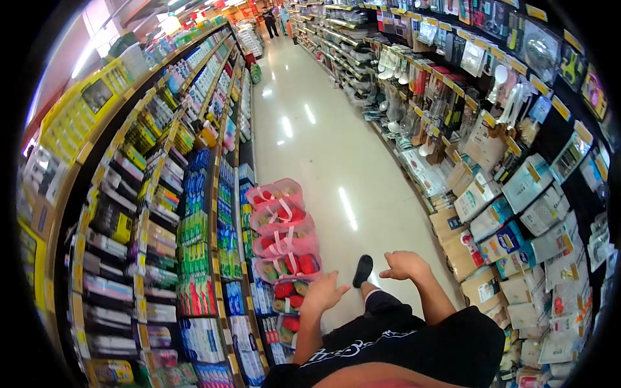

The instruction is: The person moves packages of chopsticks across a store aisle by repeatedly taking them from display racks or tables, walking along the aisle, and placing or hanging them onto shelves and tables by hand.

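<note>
My left hand [325,292] hangs in the air just right of a row of pink baskets [283,244], apart from them as far as I can tell. It holds nothing, and its fingers stretch forward. Red and green packed items [304,264] fill the baskets, which have pale pink handles. Over the aisle floor, my right hand [402,265] is also bare, its fingers pointing left and spread a little. A black shoe [363,270] shows on the floor between the two hands.
Shelves of toothpaste and toothbrushes [197,284] line the left side. Hanging kitchen tools [508,97] and packaged goods [511,242] cover the right side. A pale tiled floor [310,152] runs between them to a person in dark clothes [270,23] far ahead.
</note>
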The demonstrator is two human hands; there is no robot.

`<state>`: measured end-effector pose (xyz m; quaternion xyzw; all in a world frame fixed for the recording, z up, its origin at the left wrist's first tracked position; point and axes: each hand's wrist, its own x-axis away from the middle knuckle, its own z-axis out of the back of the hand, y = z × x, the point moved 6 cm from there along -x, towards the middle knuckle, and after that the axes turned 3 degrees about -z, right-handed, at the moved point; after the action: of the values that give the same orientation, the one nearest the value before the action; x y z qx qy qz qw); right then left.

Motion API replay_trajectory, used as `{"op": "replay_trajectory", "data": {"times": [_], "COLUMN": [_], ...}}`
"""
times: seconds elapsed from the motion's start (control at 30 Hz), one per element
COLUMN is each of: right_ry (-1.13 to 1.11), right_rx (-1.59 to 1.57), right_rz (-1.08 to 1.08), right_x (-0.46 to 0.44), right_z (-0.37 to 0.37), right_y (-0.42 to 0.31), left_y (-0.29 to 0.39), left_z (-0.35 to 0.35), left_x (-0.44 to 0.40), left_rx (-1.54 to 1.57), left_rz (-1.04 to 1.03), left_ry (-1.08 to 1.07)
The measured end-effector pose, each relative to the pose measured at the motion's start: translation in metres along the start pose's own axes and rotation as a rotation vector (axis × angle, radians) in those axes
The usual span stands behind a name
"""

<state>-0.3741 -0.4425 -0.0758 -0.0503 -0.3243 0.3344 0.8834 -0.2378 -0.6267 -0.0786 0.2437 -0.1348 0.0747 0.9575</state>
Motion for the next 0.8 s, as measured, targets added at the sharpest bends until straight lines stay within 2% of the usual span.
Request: {"op": "replay_trajectory", "data": {"times": [0.07, 0.17, 0.2, 0.3, 0.33, 0.4, 0.47, 0.6, 0.7, 0.73, 0.8], "right_ry": [0.009, 0.035, 0.048, 0.272, 0.338, 0.449, 0.447, 0.342, 0.33, 0.323, 0.308], "right_rx": [-0.047, -0.077, -0.08, -0.054, -0.046, -0.028, -0.12, -0.489, -0.127, -0.156, -0.21], "right_rz": [0.081, 0.149, 0.16, 0.17, 0.177, 0.187, 0.27, 0.323, -0.179, -0.23, -0.342], "right_x": [-0.051, -0.125, -0.148, -0.193, -0.205, -0.23, -0.26, -0.332, -0.371, -0.384, -0.408], "right_z": [0.021, 0.071, 0.094, 0.189, 0.218, 0.261, 0.281, 0.299, 0.312, 0.313, 0.312], "right_y": [0.002, 0.001, 0.001, 0.0, -0.001, -0.001, 0.009, 0.059, 0.113, 0.128, 0.159], "left_y": [-0.003, -0.038, -0.047, -0.074, -0.069, -0.089, -0.088, -0.135, -0.196, -0.211, -0.191], "left_z": [0.018, 0.033, 0.05, 0.102, 0.129, 0.147, 0.174, 0.165, 0.128, 0.121, 0.169], "left_x": [-0.04, -0.107, -0.129, -0.194, -0.21, -0.25, -0.283, -0.352, -0.41, -0.43, -0.457], "left_rx": [0.026, 0.115, 0.047, -0.198, -0.22, -0.218, -0.17, 0.057, 0.115, 0.116, 0.069], "left_rz": [-0.107, -0.147, -0.081, 0.109, 0.073, 0.011, 0.025, -0.048, -0.016, -0.012, 0.035], "left_ry": [-0.009, -0.127, -0.152, -0.163, -0.049, 0.018, 0.016, -0.007, -0.224, -0.295, -0.431]}}
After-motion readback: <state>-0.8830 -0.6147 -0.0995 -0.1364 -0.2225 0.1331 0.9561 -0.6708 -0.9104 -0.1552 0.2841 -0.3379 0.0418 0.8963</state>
